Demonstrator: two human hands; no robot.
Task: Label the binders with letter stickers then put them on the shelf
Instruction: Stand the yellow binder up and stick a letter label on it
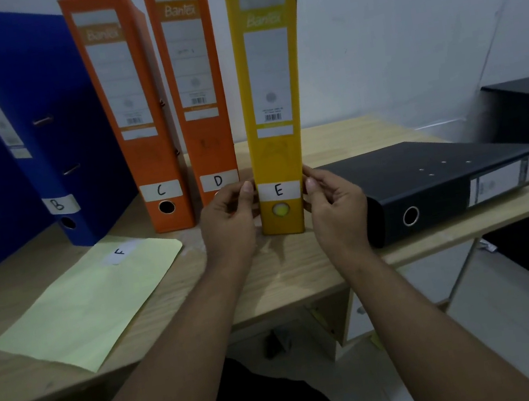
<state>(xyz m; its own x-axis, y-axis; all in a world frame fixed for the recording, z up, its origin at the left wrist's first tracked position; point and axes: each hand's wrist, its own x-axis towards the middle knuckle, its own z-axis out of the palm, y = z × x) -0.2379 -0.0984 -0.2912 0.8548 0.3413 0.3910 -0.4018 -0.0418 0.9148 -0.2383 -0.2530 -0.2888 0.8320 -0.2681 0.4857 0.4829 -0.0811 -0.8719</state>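
Left hand [227, 216] and right hand [333, 205], fingers curled, clamp their thumbs on either edge of the upright yellow binder [277, 149] at its E sticker [279, 190]. Just left of it stands the orange D binder [207, 133]; to its right lies a black binder [426, 181].

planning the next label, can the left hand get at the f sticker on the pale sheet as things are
Probably yes: the F sticker lies on the pale sheet, left of the left hand, nothing between them. The hand must first release the yellow binder.
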